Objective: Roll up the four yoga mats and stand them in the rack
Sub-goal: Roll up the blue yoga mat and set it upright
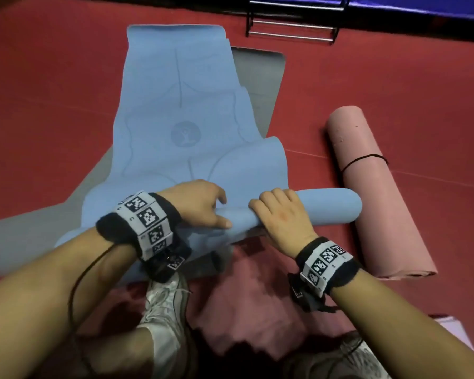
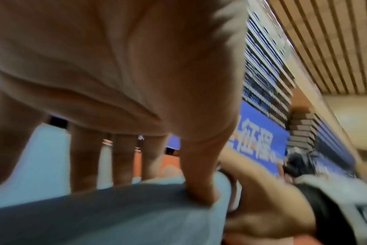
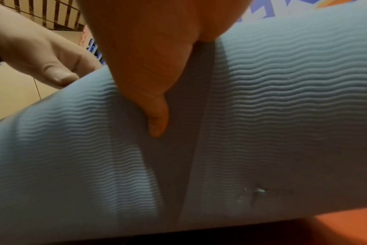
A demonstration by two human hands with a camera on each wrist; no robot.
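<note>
The right hand (image 1: 282,217) curls over the started roll of the blue mat (image 1: 184,127), thumb tucked beneath it, while the left hand (image 1: 200,206) grips the same roll just beside it, likely to keep the turns tight and even; the rest of the mat lies rumpled on the red floor (image 1: 52,77) over a grey mat (image 1: 260,86). A pink mat (image 1: 372,187), rolled and tied, lies to the right; the rack (image 1: 293,20) stands well beyond.
</note>
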